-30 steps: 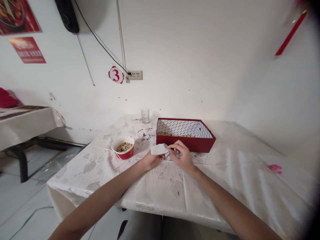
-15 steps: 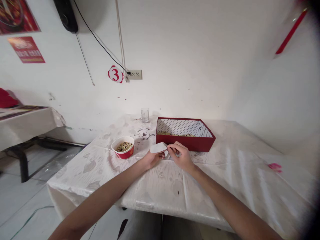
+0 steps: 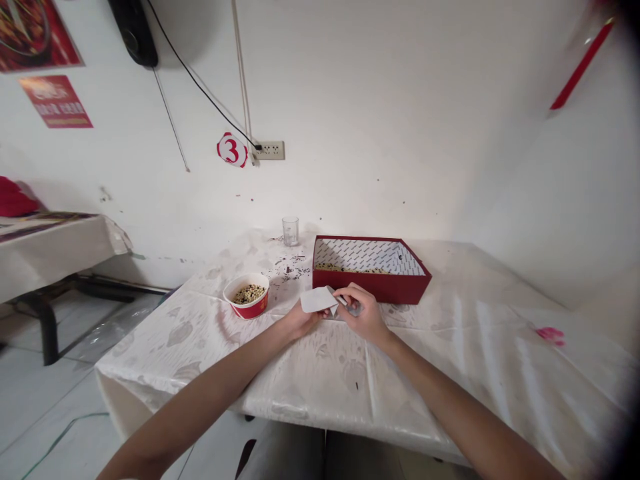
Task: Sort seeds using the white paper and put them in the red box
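One thin, folded white sheet [image 3: 315, 300]: left hand [image 3: 302, 323] holds, right hand [image 3: 367, 316] pinches.

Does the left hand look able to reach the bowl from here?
Probably yes: nothing stands between the left hand and the bowl, though that hand is holding the white paper.

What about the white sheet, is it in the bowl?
No, the left hand holds the white sheet to the right of the bowl.
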`<control>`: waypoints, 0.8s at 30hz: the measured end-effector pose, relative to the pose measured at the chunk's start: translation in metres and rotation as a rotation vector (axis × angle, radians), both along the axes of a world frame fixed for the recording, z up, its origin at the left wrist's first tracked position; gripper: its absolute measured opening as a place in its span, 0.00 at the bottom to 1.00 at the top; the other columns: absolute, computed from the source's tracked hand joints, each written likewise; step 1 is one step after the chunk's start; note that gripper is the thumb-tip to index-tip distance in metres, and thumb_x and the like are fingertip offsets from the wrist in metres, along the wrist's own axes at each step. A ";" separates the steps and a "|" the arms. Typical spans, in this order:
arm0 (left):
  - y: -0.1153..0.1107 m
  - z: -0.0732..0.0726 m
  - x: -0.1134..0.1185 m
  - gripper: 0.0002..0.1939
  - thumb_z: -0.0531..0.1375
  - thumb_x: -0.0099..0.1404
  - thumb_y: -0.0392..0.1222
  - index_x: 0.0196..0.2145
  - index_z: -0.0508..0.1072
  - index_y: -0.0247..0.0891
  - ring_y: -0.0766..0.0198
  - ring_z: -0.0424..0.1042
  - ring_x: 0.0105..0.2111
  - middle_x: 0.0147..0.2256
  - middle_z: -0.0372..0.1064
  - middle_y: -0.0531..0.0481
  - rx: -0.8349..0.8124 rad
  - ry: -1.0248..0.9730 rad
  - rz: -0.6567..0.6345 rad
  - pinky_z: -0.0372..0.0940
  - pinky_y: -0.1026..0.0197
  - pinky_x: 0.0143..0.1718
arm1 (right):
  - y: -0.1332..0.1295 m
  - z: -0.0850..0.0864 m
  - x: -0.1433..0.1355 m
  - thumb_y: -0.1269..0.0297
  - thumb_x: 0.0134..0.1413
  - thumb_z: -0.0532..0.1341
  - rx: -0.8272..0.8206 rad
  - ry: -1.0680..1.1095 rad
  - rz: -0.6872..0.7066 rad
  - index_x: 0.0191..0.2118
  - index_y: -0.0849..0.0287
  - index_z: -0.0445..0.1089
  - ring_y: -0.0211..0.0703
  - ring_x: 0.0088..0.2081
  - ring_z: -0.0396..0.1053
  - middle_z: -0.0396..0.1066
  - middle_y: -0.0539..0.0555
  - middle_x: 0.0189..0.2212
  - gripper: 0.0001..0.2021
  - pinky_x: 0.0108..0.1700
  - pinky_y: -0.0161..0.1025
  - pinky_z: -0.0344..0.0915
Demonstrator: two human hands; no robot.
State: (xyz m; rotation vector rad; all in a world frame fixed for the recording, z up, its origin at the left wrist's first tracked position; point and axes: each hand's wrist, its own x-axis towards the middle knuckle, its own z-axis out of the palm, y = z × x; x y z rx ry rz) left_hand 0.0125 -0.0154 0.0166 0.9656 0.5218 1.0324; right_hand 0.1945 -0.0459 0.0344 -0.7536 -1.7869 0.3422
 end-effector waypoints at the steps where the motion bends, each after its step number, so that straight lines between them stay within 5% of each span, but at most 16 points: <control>1: 0.000 0.000 0.000 0.21 0.78 0.46 0.48 0.32 0.78 0.35 0.65 0.66 0.29 0.29 0.72 0.49 0.001 0.003 -0.001 0.59 0.60 0.33 | 0.000 0.000 0.000 0.72 0.58 0.62 -0.002 0.000 0.002 0.43 0.56 0.76 0.38 0.28 0.59 0.59 0.47 0.27 0.09 0.31 0.37 0.57; 24: 0.007 -0.006 0.000 0.21 0.76 0.50 0.50 0.38 0.80 0.36 0.67 0.66 0.30 0.31 0.72 0.49 0.044 0.064 0.050 0.59 0.61 0.34 | 0.009 -0.012 0.001 0.66 0.68 0.60 0.055 -0.042 -0.121 0.46 0.55 0.79 0.36 0.27 0.60 0.61 0.47 0.26 0.10 0.30 0.36 0.59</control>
